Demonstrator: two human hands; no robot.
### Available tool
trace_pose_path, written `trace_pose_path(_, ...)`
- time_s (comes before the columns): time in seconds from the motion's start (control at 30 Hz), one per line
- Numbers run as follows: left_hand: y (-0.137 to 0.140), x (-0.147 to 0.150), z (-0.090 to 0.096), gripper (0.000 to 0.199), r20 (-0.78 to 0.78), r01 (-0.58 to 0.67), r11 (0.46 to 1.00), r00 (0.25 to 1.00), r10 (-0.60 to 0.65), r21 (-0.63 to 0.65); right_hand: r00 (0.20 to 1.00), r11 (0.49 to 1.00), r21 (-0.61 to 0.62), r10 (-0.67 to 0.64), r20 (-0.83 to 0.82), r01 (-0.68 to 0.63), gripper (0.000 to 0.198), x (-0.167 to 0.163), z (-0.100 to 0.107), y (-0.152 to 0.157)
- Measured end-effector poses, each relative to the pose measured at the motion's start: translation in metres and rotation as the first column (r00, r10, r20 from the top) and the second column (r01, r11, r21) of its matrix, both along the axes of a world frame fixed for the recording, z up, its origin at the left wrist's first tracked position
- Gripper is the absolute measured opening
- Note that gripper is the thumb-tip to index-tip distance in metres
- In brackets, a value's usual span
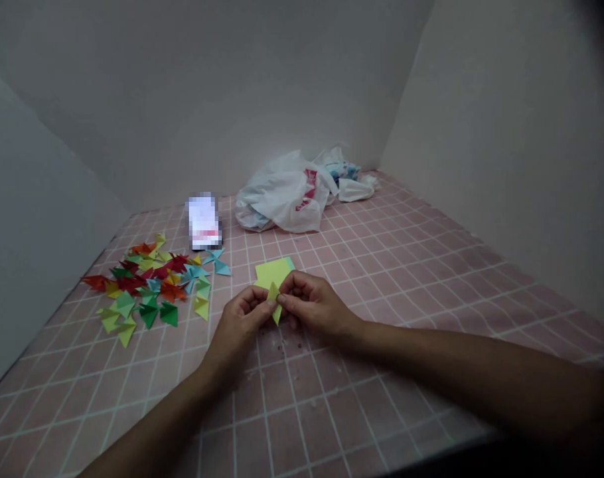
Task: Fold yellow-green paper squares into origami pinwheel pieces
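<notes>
Both of my hands pinch a small yellow-green folded paper piece (274, 300) just above the pink tiled surface (332, 398). My left hand (241, 323) grips its left side and my right hand (309, 302) grips its right side, fingertips nearly touching. Right behind my hands lies a small stack of flat yellow-green paper sheets (273, 271) with a light blue sheet showing at its edge. To the left spreads a pile of several folded paper triangles (150, 282) in red, green, yellow, orange and light blue.
A small white packet (204, 221) stands behind the pile. Crumpled white plastic bags (292, 192) lie at the back near the corner. Grey walls close in the surface on the left, back and right.
</notes>
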State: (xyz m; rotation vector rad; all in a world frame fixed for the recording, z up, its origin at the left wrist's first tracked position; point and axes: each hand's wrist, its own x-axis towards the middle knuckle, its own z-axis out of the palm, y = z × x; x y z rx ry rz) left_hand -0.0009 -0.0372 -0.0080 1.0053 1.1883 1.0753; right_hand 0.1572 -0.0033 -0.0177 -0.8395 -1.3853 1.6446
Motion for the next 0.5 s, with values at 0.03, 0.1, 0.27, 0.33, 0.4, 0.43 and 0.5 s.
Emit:
trace_pose_path(0.03, -0.0002, -0.0001, -0.0001, 0.023, -0.018, 0.011, 1.0, 1.0, -0.011, -0.013, 1.0, 1.0, 0.003, -0.005, 0.004, 0.005, 0.012, 0.0002, 0.0005, -0.0005)
trace_pose_path(0.1, -0.0003, -0.0004, 0.0001, 0.027, -0.034, 0.017, 1.0, 0.999, -0.018, -0.021, 1.0, 1.0, -0.006, -0.007, -0.001, 0.007, 0.012, 0.0006, 0.0017, -0.0014)
trace_pose_path(0.27, 0.0011, -0.0003, -0.0006, 0.025, 0.024, 0.024, 1.0, 0.999, -0.023, -0.018, 0.999, 0.999, -0.051, 0.013, -0.034, -0.015, 0.012, 0.0017, 0.0034, -0.0013)
trace_pose_path(0.33, 0.001, -0.0005, -0.0014, 0.024, 0.045, 0.034, 0.999, 0.998, -0.033, -0.022, 0.999, 0.998, -0.059, 0.015, -0.043, -0.018, 0.012, 0.0019, 0.0032, -0.0008)
trace_pose_path(0.4, 0.0004, -0.0008, -0.0013, 0.022, 0.052, 0.042, 0.999, 0.998, -0.041, -0.025, 0.999, 0.998, -0.061, 0.014, -0.052, -0.018, 0.013, 0.0017, 0.0029, -0.0004)
trace_pose_path(0.43, 0.0001, -0.0009, -0.0007, 0.021, 0.052, 0.041, 0.999, 0.998, -0.04, -0.021, 0.998, 0.998, -0.057, 0.01, -0.055, -0.014, 0.013, 0.0016, 0.0028, -0.0003)
trace_pose_path(0.5, -0.0004, -0.0007, 0.0017, 0.023, 0.048, 0.005, 1.0, 0.999, -0.006, 0.015, 0.999, 0.999, -0.042, 0.003, -0.049, -0.005, 0.014, 0.0012, 0.0027, -0.0004)
